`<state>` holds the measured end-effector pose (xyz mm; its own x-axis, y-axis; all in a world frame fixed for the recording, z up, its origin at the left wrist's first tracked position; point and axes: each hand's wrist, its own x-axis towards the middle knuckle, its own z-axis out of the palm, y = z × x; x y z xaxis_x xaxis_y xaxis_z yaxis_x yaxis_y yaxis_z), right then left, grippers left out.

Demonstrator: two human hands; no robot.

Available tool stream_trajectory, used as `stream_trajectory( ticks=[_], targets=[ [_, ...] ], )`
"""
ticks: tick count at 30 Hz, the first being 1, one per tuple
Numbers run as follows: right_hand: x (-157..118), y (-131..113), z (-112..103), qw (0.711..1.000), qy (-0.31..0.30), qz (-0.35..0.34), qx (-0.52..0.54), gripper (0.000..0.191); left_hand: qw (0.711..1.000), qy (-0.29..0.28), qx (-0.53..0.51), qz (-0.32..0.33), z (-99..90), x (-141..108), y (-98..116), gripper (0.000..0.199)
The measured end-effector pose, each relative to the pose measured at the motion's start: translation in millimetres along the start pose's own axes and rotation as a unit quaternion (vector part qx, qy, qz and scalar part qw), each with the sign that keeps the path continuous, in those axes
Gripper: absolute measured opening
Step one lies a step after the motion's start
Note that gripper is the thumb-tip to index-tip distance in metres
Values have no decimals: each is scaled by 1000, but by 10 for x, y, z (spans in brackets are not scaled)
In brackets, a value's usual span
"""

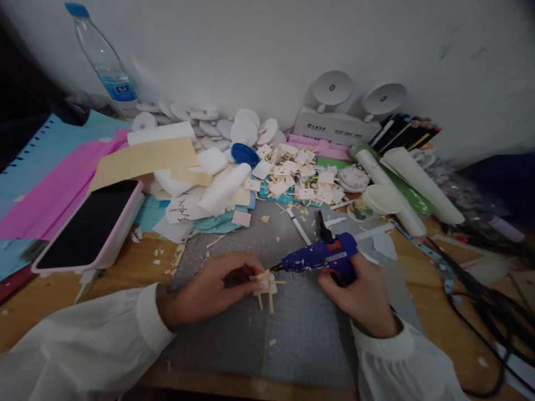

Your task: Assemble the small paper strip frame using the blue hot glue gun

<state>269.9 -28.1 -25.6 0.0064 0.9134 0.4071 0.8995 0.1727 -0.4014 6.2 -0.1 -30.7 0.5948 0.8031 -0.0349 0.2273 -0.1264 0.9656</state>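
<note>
Grey mat (309,340), wooden desk (129,270), pale wall (234,50); my left hand (215,284) pinches a pale piece (264,285), my right hand (368,295) grips a glue gun (315,255); bottle label (119,89) illegible.

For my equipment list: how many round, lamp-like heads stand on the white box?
2, side by side on the white box: the left head and, nearer the pens, the right head.

Loose white sleeves (92,337), banded cuffs (151,314)
</note>
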Motion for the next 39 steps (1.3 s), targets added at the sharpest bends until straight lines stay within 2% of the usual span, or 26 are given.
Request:
stream_trajectory(
  ticks=[28, 39],
  targets=[
    [-5, -3, -12, 1000, -11, -9, 7, 15, 1000, 1, -1, 2, 5, 5, -4, 17],
    [-1, -13, -32, 1000, 6, -23, 4, 22, 1000, 1, 5, 3, 4, 1, -21, 15]
  ],
)
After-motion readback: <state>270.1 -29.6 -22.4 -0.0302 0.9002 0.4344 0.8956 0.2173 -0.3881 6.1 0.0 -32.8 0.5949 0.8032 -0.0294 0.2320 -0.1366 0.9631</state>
